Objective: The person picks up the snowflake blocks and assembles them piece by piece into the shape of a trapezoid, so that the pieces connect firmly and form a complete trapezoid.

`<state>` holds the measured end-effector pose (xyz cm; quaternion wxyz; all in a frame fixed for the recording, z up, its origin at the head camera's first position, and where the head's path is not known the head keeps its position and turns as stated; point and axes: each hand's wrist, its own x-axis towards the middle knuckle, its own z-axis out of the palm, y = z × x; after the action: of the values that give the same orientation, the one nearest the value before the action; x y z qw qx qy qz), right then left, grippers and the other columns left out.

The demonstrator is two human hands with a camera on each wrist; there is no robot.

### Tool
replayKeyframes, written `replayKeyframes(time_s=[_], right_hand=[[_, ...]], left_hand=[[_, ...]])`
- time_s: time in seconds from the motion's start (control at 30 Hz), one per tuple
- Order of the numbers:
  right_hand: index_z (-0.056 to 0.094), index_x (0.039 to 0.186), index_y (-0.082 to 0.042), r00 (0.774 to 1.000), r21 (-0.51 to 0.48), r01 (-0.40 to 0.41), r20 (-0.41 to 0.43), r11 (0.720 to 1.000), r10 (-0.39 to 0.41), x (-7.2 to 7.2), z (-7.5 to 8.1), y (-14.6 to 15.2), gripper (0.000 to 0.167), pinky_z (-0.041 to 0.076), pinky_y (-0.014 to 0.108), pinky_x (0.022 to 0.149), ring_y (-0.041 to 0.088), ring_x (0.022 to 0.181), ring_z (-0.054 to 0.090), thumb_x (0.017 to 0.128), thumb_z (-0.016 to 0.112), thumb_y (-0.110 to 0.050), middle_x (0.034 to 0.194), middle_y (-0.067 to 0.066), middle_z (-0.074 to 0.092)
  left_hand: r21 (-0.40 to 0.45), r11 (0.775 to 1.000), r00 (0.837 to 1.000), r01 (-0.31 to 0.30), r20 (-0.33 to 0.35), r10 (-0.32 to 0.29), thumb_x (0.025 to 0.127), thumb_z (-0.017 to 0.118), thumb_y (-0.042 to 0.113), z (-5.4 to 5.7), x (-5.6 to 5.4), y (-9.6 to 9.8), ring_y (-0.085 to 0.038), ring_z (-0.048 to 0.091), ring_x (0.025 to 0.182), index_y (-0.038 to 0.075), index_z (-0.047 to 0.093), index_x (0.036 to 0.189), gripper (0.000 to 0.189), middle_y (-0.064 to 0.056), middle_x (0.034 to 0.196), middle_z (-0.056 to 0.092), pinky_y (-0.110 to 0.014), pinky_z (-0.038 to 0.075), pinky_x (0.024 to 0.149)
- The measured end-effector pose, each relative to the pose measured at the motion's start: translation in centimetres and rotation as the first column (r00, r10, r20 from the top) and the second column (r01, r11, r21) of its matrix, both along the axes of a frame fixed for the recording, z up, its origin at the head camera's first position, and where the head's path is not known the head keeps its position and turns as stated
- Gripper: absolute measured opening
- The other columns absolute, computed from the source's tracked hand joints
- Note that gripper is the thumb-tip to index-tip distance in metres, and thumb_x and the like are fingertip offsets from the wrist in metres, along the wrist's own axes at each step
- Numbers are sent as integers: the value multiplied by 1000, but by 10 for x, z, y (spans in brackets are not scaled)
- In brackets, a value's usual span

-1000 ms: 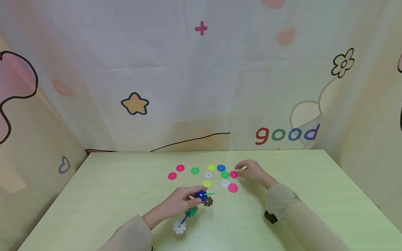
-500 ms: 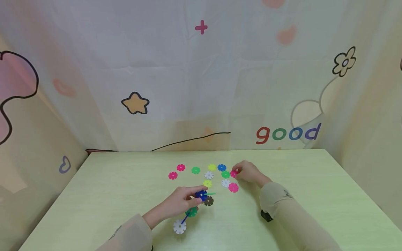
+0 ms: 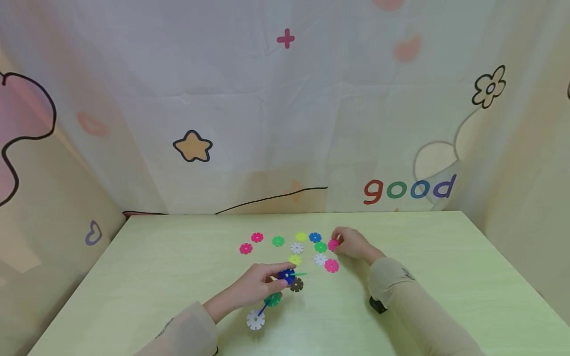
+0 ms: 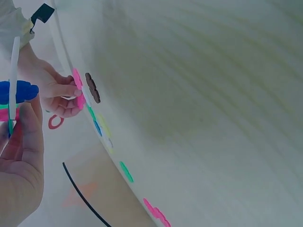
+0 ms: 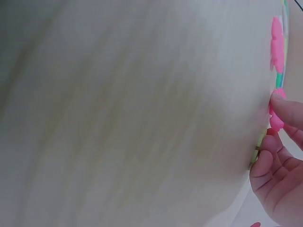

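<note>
My left hand (image 3: 255,288) holds a joined piece of notched plastic discs between thumb and fingers. A dark blue disc (image 3: 287,277) sits at the fingertips, with a light green disc (image 3: 300,274) seen edge-on beside it. Lower on the piece are a green disc (image 3: 273,299), a blue one seen edge-on and a white disc (image 3: 256,320). My right hand (image 3: 354,244) pinches a pink disc (image 3: 333,245) at the right end of the loose discs. In the right wrist view a yellow-green disc (image 5: 258,145) shows under the curled fingers of that hand.
Several loose discs lie on the table, among them a brown disc (image 3: 296,285), a blue disc (image 3: 315,237), a yellow disc (image 3: 295,259) and another pink disc (image 3: 331,266). Two magenta discs lie to the left. A printed curtain (image 3: 249,123) stands behind the table (image 3: 142,277).
My right hand has moved slightly left and its fingers have come onto the pink disc, which it now pinches. The left hand keeps its hold on the joined discs, nearly still.
</note>
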<state>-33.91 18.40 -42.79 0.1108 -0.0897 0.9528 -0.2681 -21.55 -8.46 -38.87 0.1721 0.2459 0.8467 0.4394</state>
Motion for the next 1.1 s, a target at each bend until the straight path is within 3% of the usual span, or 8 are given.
replayKeyframes(time_s=[0.33, 0.53, 0.7, 0.87, 1.0, 1.1], right_hand=[[54, 88, -8, 1000, -58, 10, -3, 998, -10, 5, 6, 6, 15, 44, 28, 68, 20, 80, 47, 78, 63, -3, 85, 7, 53], [56, 90, -6, 998, -163, 51, -16, 985, -54, 11, 14, 9, 13, 45, 24, 62, 19, 79, 47, 79, 60, -1, 85, 8, 52], [56, 97, -3, 999, -317, 35, -3, 948, -38, 22, 21, 9, 16, 48, 24, 62, 18, 76, 51, 81, 58, -2, 88, 10, 54], [55, 101, 1, 999, -470, -29, 20, 882, 44, 35, 25, 8, 19, 51, 29, 67, 18, 73, 58, 82, 58, -4, 89, 13, 57], [54, 104, 4, 996, -535, -51, 39, 843, 85, 48, 31, 3, 24, 52, 30, 68, 18, 74, 59, 82, 59, -5, 91, 13, 58], [53, 106, 5, 994, -554, -55, 51, 831, 100, 60, 37, -3, 27, 52, 31, 68, 18, 75, 58, 82, 60, -7, 92, 13, 58]], left_hand=[[-22, 1000, 999, -7, -40, 6, 89, 52, 25, -1, -5, -1, -12, 53, 76, 26, 48, 127, 39, -1, 110, 60, -23, 47, 62], [-43, 999, 998, -24, -59, 22, 88, 53, 25, -1, -10, -2, -13, 53, 77, 28, 47, 127, 39, 1, 110, 60, -23, 47, 63], [-50, 998, 997, -45, -69, 41, 88, 54, 25, 0, -12, -3, -13, 52, 77, 28, 47, 127, 40, 0, 105, 61, -23, 46, 61], [-34, 998, 996, -54, -71, 51, 87, 55, 24, 0, -13, -3, -14, 51, 77, 28, 47, 127, 41, -1, 104, 61, -24, 45, 61], [-23, 998, 996, -60, -64, 59, 87, 55, 25, 0, -14, -2, -15, 50, 77, 29, 48, 127, 41, -1, 102, 61, -24, 45, 60], [-19, 998, 997, -59, -60, 58, 87, 55, 25, 0, -14, -1, -15, 50, 77, 29, 47, 127, 41, -2, 100, 61, -24, 44, 60]])
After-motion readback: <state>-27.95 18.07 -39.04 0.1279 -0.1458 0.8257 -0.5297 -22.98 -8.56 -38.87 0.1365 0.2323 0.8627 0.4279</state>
